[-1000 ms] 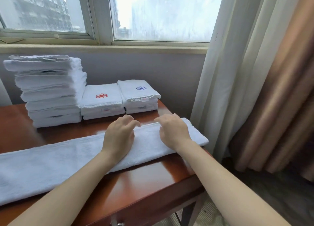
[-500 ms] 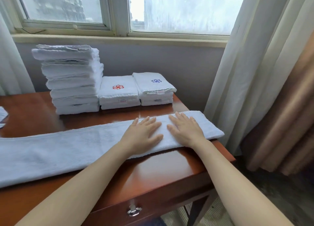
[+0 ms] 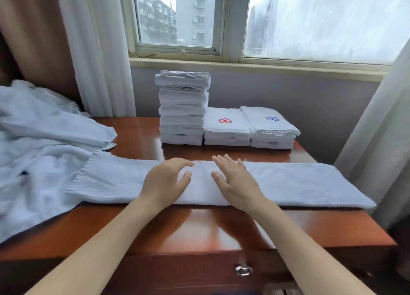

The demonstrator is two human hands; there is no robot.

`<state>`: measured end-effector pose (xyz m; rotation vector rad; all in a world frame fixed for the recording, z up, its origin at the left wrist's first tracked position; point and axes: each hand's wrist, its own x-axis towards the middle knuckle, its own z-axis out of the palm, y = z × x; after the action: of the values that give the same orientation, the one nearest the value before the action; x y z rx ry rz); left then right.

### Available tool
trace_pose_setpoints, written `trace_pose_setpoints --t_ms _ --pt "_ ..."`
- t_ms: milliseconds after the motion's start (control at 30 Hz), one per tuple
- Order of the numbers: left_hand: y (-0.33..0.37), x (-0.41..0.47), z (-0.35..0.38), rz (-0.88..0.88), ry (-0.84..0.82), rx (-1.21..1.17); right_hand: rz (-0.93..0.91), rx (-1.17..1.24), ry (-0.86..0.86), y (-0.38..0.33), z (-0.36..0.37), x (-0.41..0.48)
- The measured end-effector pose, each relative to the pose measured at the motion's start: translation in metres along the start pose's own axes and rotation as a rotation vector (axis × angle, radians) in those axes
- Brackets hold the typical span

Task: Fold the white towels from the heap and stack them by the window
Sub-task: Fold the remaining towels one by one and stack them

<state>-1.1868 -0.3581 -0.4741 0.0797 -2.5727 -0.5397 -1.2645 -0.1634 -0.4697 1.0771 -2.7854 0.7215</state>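
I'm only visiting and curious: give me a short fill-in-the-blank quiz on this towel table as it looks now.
1. The left hand and right hand rest on the long ____ laid across the table.
2. The tallest stack stands to the ____ of the two shorter ones.
3. The middle stack bears a ____ flower.
4. The right-hand stack bears a ____ flower.
Missing words: towel; left; red; blue.

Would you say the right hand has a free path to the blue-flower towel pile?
Probably yes: the right hand rests open on the long towel, and only bare desk lies between it and the blue-flower towel pile.
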Motion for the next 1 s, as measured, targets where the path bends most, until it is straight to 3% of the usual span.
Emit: trace_pose_setpoints --t_ms 300,567,833,1000 --pt "-0.101 -0.04 -0.078 -0.343 0.103 0.169 -0.161 -0.005 -0.192 -0.101 0.063 0.047" --pt "-0.146 -0.053 -0.085 -0.594 -0.007 0.33 -0.169 -0.167 -0.221 -0.121 0.096 0.072" --pt "-0.168 -0.039 -0.102 -0.725 -0.032 -0.109 -0.157 -0.205 -0.257 -0.115 0.107 0.083" --pt "-0.166 -0.021 -0.112 -0.707 -0.044 -0.208 -0.158 -0.238 -0.297 -0.114 0.108 0.084"
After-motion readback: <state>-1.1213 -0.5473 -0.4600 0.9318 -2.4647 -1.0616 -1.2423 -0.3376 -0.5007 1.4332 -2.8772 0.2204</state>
